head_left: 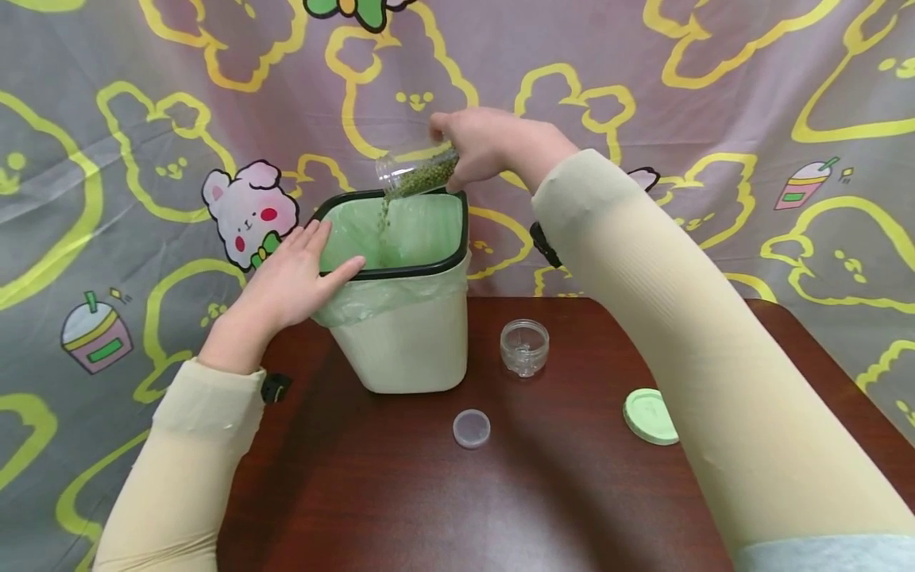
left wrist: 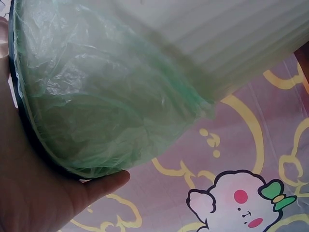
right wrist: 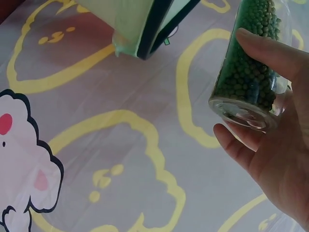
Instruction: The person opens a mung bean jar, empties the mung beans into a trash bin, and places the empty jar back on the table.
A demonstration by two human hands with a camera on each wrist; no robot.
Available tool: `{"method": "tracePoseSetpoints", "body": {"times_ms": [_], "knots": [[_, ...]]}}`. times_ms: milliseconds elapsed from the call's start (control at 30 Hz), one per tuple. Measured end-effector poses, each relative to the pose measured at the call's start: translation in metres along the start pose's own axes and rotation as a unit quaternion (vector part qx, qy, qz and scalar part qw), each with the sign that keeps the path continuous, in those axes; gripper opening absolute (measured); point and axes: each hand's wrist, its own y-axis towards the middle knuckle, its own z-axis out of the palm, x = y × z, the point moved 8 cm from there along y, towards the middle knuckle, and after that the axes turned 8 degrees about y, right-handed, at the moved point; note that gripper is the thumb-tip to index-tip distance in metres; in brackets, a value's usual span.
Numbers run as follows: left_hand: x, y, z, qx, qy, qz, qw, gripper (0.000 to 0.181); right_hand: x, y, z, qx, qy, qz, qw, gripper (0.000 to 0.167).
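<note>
My right hand (head_left: 482,147) holds a clear plastic jar (right wrist: 285,14) of small green beans (right wrist: 248,67) by its base end. The jar lies tilted, its mouth to the left above the bin, and beans drop in a thin stream. In the right wrist view the thumb presses the jar's side. My left hand (head_left: 286,278) rests on the near left corner of the cream bin (head_left: 418,342), fingers extended over its black rim (head_left: 429,270). A pale green bag (left wrist: 111,101) lines the bin and folds over the outside.
Right of the bin stands a small clear container (head_left: 525,349). A round translucent disc (head_left: 472,429) lies in front on the brown table (head_left: 400,492). A pale green lid (head_left: 649,417) sits near my right forearm. A patterned cloth (head_left: 715,183) hangs behind.
</note>
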Motion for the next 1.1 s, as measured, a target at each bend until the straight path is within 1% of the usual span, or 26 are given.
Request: {"method": "tracePoseSetpoints", "body": {"times_ms": [300, 467, 600, 867, 1100], "knots": [[-0.0011, 0.0009, -0.0015, -0.004, 0.002, 0.001, 1.0000, 0.099, -0.0045, 0.0017, 0.0100, 0.010, 0.009, 0.005, 0.9999, 0.064], [-0.0014, 0.0001, -0.0016, -0.007, 0.003, 0.002, 1.0000, 0.099, -0.0030, 0.0032, 0.0065, 0.000, 0.010, 0.001, 1.0000, 0.064], [-0.0012, 0.0000, -0.0016, -0.007, 0.003, 0.002, 1.0000, 0.099, 0.0007, 0.0037, 0.0032, -0.006, -0.003, -0.002, 1.0000, 0.064], [-0.0021, 0.0011, -0.0016, -0.005, 0.000, 0.003, 1.0000, 0.099, -0.0003, 0.0029, 0.0079, -0.003, -0.014, -0.002, 0.9999, 0.063], [-0.0019, 0.0006, -0.0014, -0.007, 0.001, 0.003, 1.0000, 0.099, -0.0011, 0.0027, 0.0094, -0.004, -0.001, -0.004, 1.0000, 0.064]]}}
